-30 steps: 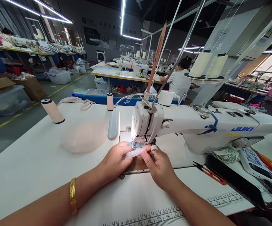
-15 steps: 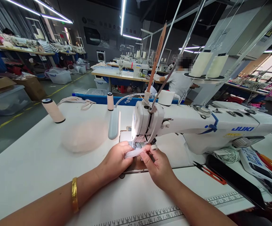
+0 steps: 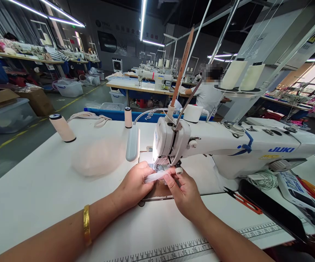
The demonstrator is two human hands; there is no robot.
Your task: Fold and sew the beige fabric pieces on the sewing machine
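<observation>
My left hand (image 3: pixel 132 186) and my right hand (image 3: pixel 185 193) together pinch a short white fabric strip (image 3: pixel 154 176), one at each end. The strip lies just in front of the needle and presser foot (image 3: pixel 159 166) of a white JUKI sewing machine (image 3: pixel 228 149). A gold bangle (image 3: pixel 86 230) sits on my left wrist. Where the strip passes under the foot is hidden by my fingers.
A pale pink fabric mound (image 3: pixel 97 156) lies on the white table (image 3: pixel 32 189) to the left, with thread spools (image 3: pixel 62 128) behind it. Red-handled snips (image 3: pixel 243 201) and a dark panel (image 3: pixel 272 209) lie to the right. A printed ruler (image 3: pixel 184 250) runs along the near edge. Another person (image 3: pixel 208 95) sits at a far machine.
Both hands stay on the strip at the presser foot; only slight finger shifts show.
</observation>
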